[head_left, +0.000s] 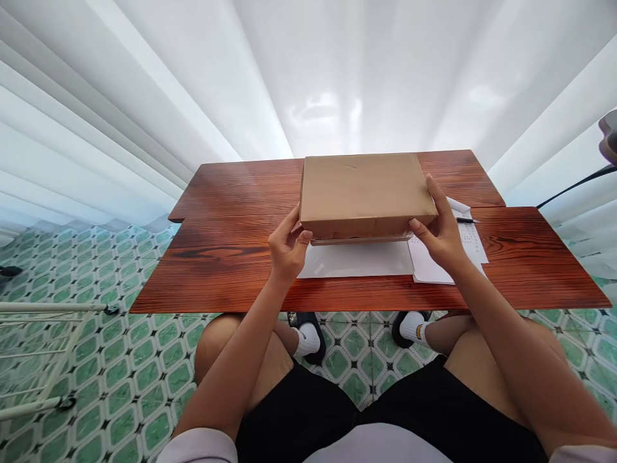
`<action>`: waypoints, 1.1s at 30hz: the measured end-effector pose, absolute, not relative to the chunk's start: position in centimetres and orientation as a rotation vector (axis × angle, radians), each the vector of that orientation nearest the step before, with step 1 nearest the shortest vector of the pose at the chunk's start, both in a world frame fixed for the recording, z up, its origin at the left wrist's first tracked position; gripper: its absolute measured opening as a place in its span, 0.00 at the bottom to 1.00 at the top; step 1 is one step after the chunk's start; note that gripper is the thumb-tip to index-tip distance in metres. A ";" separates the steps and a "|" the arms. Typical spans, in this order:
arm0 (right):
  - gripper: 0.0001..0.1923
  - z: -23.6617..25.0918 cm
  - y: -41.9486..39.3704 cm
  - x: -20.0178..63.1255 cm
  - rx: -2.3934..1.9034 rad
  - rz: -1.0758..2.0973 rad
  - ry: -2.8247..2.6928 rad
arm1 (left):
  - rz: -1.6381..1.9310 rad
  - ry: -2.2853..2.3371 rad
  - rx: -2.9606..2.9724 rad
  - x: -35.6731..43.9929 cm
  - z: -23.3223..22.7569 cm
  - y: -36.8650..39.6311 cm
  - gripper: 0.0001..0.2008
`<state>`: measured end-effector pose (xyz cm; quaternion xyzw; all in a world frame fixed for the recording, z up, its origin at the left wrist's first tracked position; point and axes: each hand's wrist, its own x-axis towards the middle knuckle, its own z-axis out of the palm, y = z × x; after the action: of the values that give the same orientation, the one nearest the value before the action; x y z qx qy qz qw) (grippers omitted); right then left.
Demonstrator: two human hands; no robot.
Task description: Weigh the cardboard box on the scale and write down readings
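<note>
Head view, red-brown wooden table [231, 257], green tiled floor [120, 379], white curtain [144, 96], both hands' fingers clamped on cardboard box [364, 193]

Wooden table [231, 257] under white papers [357, 260], pen [465, 220].

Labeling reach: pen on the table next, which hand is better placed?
Right, probably. The right hand grips the cardboard box corner just beside the pen; the left hand holds the far corner.

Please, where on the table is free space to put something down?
The table is bare left of the left hand, and right of the printed sheet. The middle is crowded: cardboard box, white paper, pen, right hand.
</note>
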<state>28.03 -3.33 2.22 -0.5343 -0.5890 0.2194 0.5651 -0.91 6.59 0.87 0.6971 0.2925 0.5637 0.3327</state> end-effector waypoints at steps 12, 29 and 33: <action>0.37 2.0 -4.3 27.5 -1.311 0.496 -1.359 | 1.394 0.748 1.758 -1.6 -0.6 7.0 0.30; 0.33 1.6 -4.2 27.1 -1.371 0.274 -1.462 | 1.456 0.586 1.743 -1.8 -1.4 6.8 0.24; 0.30 1.6 -4.2 27.1 -1.404 0.179 -1.485 | 1.433 0.604 1.757 -1.9 -1.8 6.9 0.26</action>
<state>27.06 -4.20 1.59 -0.5852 -0.6188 0.0745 0.5186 -1.94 6.87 -1.77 0.6903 0.2375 0.5631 0.3873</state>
